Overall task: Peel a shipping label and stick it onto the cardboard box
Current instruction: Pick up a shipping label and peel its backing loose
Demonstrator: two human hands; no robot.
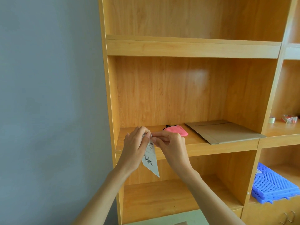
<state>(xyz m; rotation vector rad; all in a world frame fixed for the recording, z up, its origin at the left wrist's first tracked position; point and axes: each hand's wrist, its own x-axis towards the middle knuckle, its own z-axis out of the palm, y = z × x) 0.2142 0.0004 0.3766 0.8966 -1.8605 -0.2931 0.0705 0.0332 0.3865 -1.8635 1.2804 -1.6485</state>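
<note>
A white shipping label (151, 159) with barcodes hangs down in front of the wooden shelf unit. My left hand (135, 146) grips its upper part from the left. My right hand (170, 143) pinches the label's top corner with thumb and forefinger, right beside the left fingers. A flattened cardboard box (222, 132) lies on the middle shelf (194, 148), to the right of both hands and apart from them.
A pink pouch (177, 130) lies on the same shelf between my hands and the box. Tape rolls (290, 119) sit in the right-hand compartment, and blue plastic grids (274, 185) lean in the one below. A grey wall (48, 95) fills the left.
</note>
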